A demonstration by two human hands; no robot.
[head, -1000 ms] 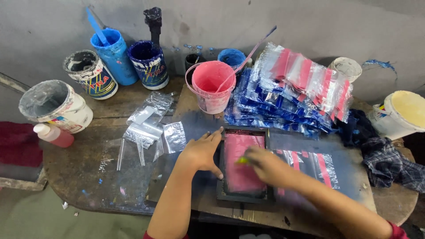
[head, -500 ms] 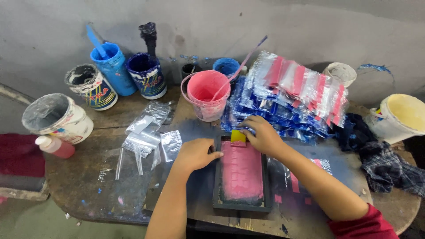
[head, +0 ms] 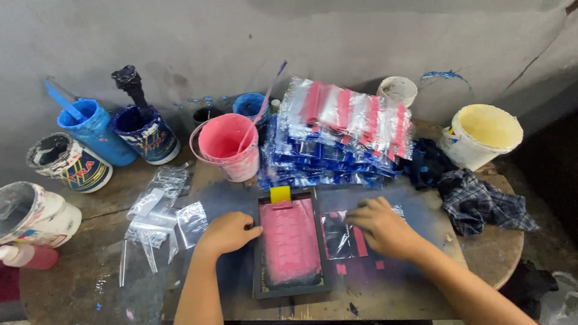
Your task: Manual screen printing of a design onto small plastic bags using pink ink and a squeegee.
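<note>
Far side blocked, near edge open.
Paint buckets (head: 229,146) and stacked bags (head: 337,135) wall off the far side; loose bags (head: 158,207) left, rag (head: 481,201) right; bare table (head: 72,283) near-left.

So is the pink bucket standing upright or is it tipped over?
Upright. The pink bucket stands on the table with its open mouth facing up, and a stick leans inside it.
</note>
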